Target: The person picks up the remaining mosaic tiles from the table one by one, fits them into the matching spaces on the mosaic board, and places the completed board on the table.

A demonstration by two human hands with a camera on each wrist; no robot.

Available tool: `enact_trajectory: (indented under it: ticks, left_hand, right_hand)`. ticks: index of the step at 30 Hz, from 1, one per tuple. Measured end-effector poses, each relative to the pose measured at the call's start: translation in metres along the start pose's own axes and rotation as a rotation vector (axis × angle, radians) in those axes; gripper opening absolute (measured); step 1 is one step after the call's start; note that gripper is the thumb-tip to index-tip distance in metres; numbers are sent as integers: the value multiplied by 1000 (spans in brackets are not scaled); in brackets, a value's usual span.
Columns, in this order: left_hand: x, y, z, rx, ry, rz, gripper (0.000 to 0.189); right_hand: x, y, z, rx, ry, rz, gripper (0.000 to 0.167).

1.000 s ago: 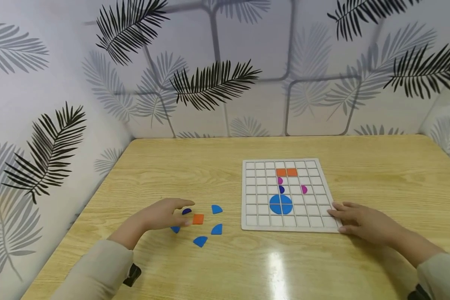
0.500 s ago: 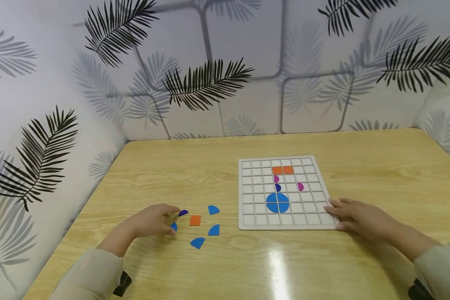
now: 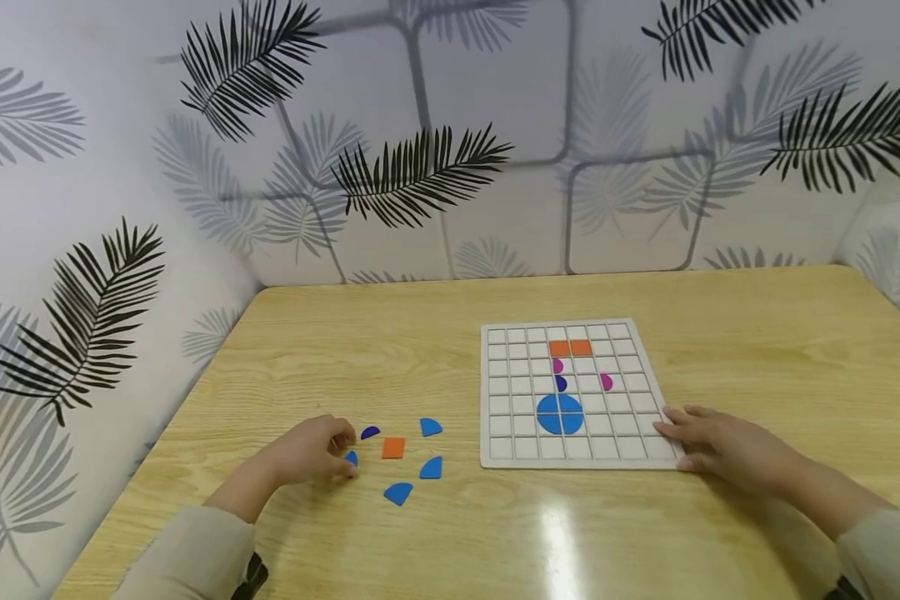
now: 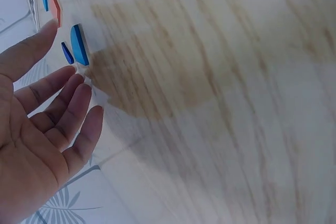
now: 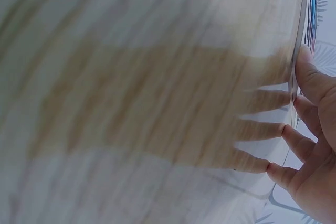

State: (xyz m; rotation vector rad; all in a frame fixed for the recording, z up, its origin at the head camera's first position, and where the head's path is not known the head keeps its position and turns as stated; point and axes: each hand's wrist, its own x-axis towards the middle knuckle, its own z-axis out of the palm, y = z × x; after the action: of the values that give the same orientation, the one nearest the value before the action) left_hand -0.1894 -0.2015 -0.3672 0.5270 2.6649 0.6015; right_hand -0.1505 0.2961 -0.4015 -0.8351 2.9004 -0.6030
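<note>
My left hand (image 3: pixel 315 450) is low over the table at the left, thumb and fingers apart. Its thumb is beside a blue quarter-circle tile (image 3: pixel 352 458), which it partly hides; whether they touch I cannot tell. A dark blue half-circle tile (image 3: pixel 371 432) lies just past the fingertips, with an orange square tile (image 3: pixel 393 448) to its right. In the left wrist view nothing is between the fingers (image 4: pixel 79 124). My right hand (image 3: pixel 727 446) rests at the near right corner of a white grid board (image 3: pixel 498 450), its thumb and fingers touching the edge.
Several more blue quarter-circle tiles (image 3: pixel 431 467) lie between the left hand and the board. On the board are two orange squares (image 3: pixel 570 348), pink half-circles (image 3: pixel 607 382), a dark blue half-circle (image 3: pixel 562 383) and a blue circle of quarters (image 3: pixel 549 404). A patterned wall (image 3: pixel 495 217) stands behind the table.
My left hand has drawn back to the left from the orange square and dark blue half-circle, towards the nearest blue quarter-circle. The right hand stays at the board's corner.
</note>
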Motion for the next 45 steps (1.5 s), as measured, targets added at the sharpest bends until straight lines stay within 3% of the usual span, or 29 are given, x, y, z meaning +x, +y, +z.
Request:
enact_trajectory:
  ticks: [10,20,32,38,45]
  left_hand:
    - [1,3,7,56,51,-17,21]
    - [0,5,13,59,69,-121,19]
    - [-1,8,17,30,109,-120,19]
    - [-1,9,19,-19,115,-131,19]
    - [-2,8,20,-94,108,-95,17]
  right_hand:
    - [-8,-2,1,11,25,10,48]
    - [-7,-3,1,17,15,18,48]
    - [-4,1,2,38,21,5,48]
    - [-3,1,2,38,12,7,49]
    - [-4,-2,1,52,0,33,49]
